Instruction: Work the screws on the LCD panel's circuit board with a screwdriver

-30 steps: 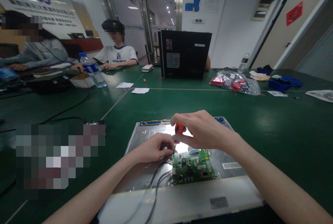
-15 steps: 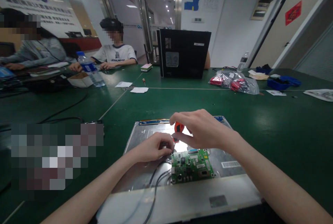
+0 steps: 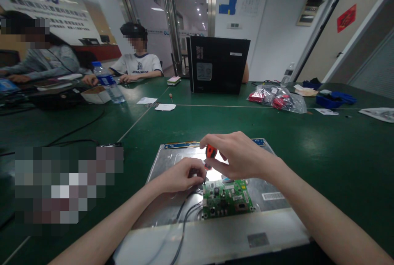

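Observation:
In my right hand [image 3: 238,154] is a screwdriver [image 3: 211,151] with an orange and black handle, its shaft pointing down at the upper left corner of a green circuit board [image 3: 226,197]. My left hand [image 3: 186,174] is closed beside that corner, thumb and forefinger pinched near the screwdriver's tip. Whatever lies between those fingers is too small to make out. The board sits on the metal back of a flat display panel [image 3: 273,196]. Dark cables [image 3: 184,232] run from the board's left side toward me. A blue strip board [image 3: 181,145] lines the panel's far edge.
On the green table [image 3: 323,154] a black computer case [image 3: 220,66] stands behind the panel. Further right lie a plastic bag with red items [image 3: 277,99] and a blue box [image 3: 329,100]. A water bottle [image 3: 109,83] stands at left, near two seated people. Part of the left is blurred out.
The screwdriver's handle shows turned slightly within my right hand's fingers. My left hand stays at the board's corner. The whole view has shifted down very slightly.

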The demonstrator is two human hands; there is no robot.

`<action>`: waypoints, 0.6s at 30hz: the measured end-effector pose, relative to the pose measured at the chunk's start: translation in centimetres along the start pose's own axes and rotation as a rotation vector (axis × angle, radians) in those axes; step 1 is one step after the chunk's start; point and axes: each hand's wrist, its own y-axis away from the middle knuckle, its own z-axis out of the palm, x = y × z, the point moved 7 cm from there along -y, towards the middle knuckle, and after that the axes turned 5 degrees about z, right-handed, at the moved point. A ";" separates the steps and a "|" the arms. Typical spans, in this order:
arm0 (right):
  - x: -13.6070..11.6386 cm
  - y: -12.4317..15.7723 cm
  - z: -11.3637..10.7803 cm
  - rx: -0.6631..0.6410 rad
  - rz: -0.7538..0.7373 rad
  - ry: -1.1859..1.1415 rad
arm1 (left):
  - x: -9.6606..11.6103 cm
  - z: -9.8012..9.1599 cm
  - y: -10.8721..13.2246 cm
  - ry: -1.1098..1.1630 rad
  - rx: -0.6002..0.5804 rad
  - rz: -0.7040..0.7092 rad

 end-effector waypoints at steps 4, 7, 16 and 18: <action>0.1 -0.2 0.2 0.009 0.004 0.052 | 0.4 0.0 0.0 -0.001 -0.011 0.008; 0.0 -0.1 0.1 0.005 -0.007 0.046 | 0.1 0.1 0.0 -0.004 -0.018 0.014; -0.6 0.3 -0.3 -0.022 -0.031 -0.045 | -0.7 0.5 -0.2 0.023 -0.043 0.024; -0.7 0.2 -0.2 -0.021 -0.030 -0.035 | -0.4 0.4 -0.1 0.018 -0.036 0.034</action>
